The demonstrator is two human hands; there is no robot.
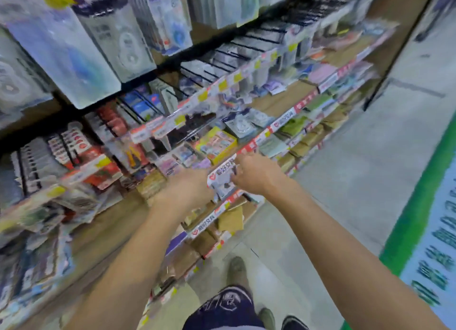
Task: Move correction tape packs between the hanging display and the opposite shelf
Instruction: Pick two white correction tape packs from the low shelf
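Correction tape pack (223,181) sits between the 2 hands, right at the front lip of the wooden shelf (116,221), its white card with red lettering tilted toward the camera. The left hand (186,189) presses against the pack's left edge with fingers curled, and the right hand (256,175) pinches the pack's upper right corner, fingers closed on it. Motion blur softens everything, so whether this is 1 pack or a thin stack cannot be told.

Above that shelf, hanging packs (128,45) of correction tape dangle from black pegs (237,55) in the display — at least 4 large clear blisters show near the top left, but the blur prevents a true count. A yellow box (217,144) stands just behind the held pack, farther back on the shelf. Price strips (283,122) in red and white run along 3 visible shelf edges, stepping away to the right of the pack.

Below the pack the shelf front drops to lower tiers crowded with brown packets (230,219). To the right of the shelf lies bare grey floor (357,169) — an open aisle bounded on its far side by a green stripe (417,216). The person's 2 shoes (237,270) stand on the floor beneath the arms, close to the shelf base.
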